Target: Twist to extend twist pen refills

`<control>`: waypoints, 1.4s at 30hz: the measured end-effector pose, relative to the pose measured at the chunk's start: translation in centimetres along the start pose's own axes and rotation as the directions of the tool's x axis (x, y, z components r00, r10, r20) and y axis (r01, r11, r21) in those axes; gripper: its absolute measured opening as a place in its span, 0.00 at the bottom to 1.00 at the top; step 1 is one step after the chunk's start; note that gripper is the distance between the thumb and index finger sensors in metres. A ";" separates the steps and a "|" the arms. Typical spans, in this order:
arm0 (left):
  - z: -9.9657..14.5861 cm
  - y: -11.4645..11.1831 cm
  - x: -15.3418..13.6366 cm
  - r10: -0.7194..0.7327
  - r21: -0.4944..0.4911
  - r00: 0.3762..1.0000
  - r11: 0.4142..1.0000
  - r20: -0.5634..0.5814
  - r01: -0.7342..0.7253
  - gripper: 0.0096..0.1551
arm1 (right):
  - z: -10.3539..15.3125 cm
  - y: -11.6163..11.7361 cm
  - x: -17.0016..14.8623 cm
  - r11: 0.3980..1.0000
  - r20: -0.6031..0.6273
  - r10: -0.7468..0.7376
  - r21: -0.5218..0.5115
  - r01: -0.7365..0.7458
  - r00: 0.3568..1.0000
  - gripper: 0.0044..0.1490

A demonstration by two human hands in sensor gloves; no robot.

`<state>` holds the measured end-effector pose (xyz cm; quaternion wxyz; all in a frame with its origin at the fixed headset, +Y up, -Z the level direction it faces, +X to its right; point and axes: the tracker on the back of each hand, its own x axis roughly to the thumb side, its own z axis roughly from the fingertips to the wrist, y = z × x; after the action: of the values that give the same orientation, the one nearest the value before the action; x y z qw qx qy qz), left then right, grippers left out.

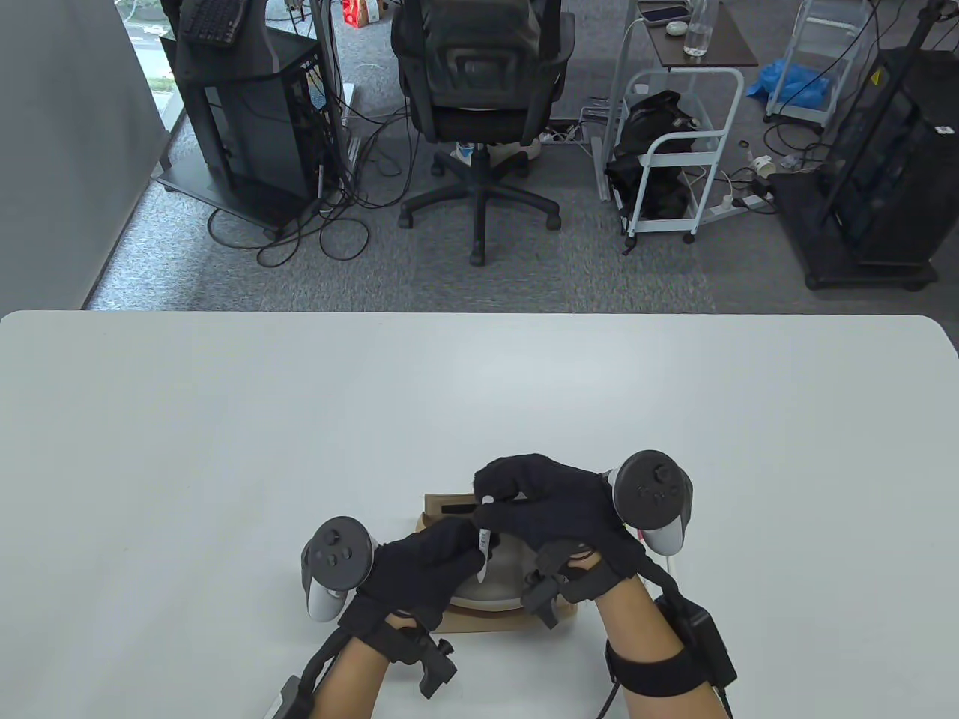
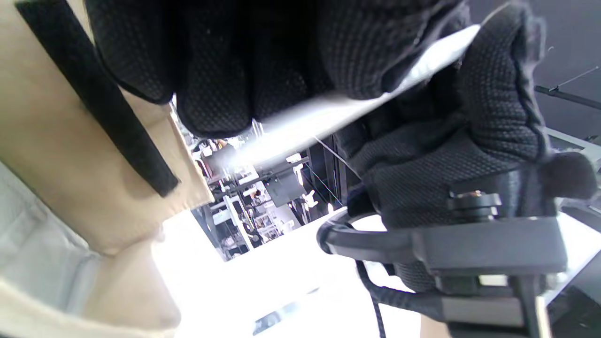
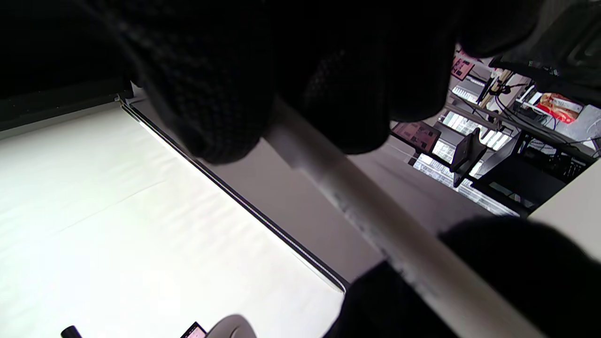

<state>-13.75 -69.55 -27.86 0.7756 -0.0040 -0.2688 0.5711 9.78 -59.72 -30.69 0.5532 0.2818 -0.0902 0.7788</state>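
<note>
A white twist pen (image 1: 485,541) is held between both gloved hands above a pale bowl (image 1: 500,586), near the table's front edge. My left hand (image 1: 431,565) grips its lower end. My right hand (image 1: 528,509) grips its upper end from the right. In the left wrist view the pen (image 2: 328,112) runs as a white bar under my fingers (image 2: 211,70). In the right wrist view the pen barrel (image 3: 389,225) runs diagonally between my fingers (image 3: 211,94) and the other glove. The pen's tip is hidden.
The bowl sits on a tan cardboard tray (image 1: 449,508) with a black strip (image 2: 103,103). The white table (image 1: 300,419) stretches far ahead and to both sides. Beyond it stand an office chair (image 1: 479,112) and a cart (image 1: 674,150).
</note>
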 end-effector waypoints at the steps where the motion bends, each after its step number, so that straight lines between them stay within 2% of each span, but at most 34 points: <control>1: 0.1 0.3 0.0 -0.022 0.011 1.000 1.000 0.002 0.022 0.30 | 0.0 -0.4 0.2 1.000 0.004 0.020 -0.016 -0.020 1.000 0.32; 6: 0.9 3.0 -0.4 -0.148 0.126 0.989 0.981 -0.028 0.150 0.33 | 0.4 -3.5 0.5 0.977 -0.043 0.175 -0.115 -0.179 0.984 0.31; 10: 1.4 4.7 -0.9 -0.173 0.184 0.983 0.966 -0.062 0.182 0.34 | 0.7 -6.0 -0.3 0.915 -0.151 0.340 -0.173 -0.363 0.928 0.31; 15: 1.8 5.7 -1.4 -0.250 0.198 0.963 0.943 -0.104 0.267 0.34 | 1.3 -8.7 -3.0 0.755 -0.364 0.567 -0.130 -0.643 0.739 0.30; 17: 1.8 5.8 -1.4 -0.269 0.199 0.956 0.937 -0.113 0.288 0.34 | 1.6 -9.7 -4.6 0.691 -0.442 0.625 -0.071 -0.720 0.643 0.30; 20: 1.9 5.9 -1.3 -0.282 0.194 0.952 0.934 -0.121 0.302 0.34 | 2.2 -10.9 -7.7 0.611 -0.554 0.672 0.039 -0.791 0.491 0.30; 24: 1.9 5.8 -1.4 -0.281 0.191 0.951 0.934 -0.127 0.301 0.34 | 3.3 -11.6 -12.1 0.528 -0.608 0.738 0.249 -0.812 0.293 0.31; 31: 1.8 5.7 -1.5 -0.282 0.178 0.951 0.937 -0.128 0.302 0.34 | 5.2 -11.6 -16.8 0.515 -0.688 0.705 0.328 -0.792 0.173 0.31; 37: 1.7 5.6 -1.6 -0.285 0.166 0.950 0.938 -0.131 0.304 0.34 | 6.1 -11.1 -18.7 0.496 -0.697 0.708 0.371 -0.785 0.118 0.32; 42: 1.7 5.5 -1.6 -0.289 0.163 0.948 0.937 -0.131 0.308 0.34 | 6.4 -10.7 -19.6 0.458 -0.690 0.719 0.381 -0.803 0.082 0.33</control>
<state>-19.69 -69.56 -28.78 0.8635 0.0774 -0.1722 0.4676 26.23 -74.46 -37.80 0.0551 -0.2060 -0.0089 0.9770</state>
